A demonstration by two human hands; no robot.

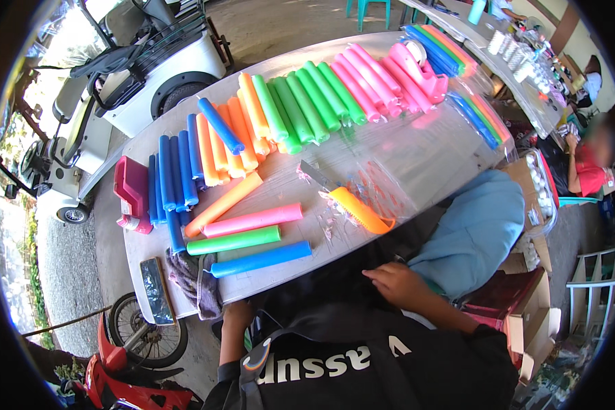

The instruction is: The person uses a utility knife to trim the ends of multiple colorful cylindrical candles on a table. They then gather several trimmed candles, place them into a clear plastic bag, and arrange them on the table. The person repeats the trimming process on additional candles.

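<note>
My right hand [395,281] rests over my lap, just off the table's near edge, fingers stretched out and holding nothing visible. My left hand [236,316] hangs low by the same edge, close to a grey cloth [195,277]; its fingers are hidden. Four loose candles lie nearest me: a blue candle [261,259], a green candle [234,240], a pink candle [253,220] and an orange candle [223,203]. Beyond them are piles of blue candles [178,171], orange candles [227,140], green candles [307,102] and pink candles [369,78]. A knife with a yellow-orange handle [359,210] lies among wax scraps.
On the table [287,181] are a pink tape dispenser [420,74], another pink dispenser [132,188], a phone [157,290] and bagged candles in several colours [482,119]. Open cardboard boxes [536,328] stand at right. A motorbike [126,376] is at lower left, a white cart [164,78] beyond.
</note>
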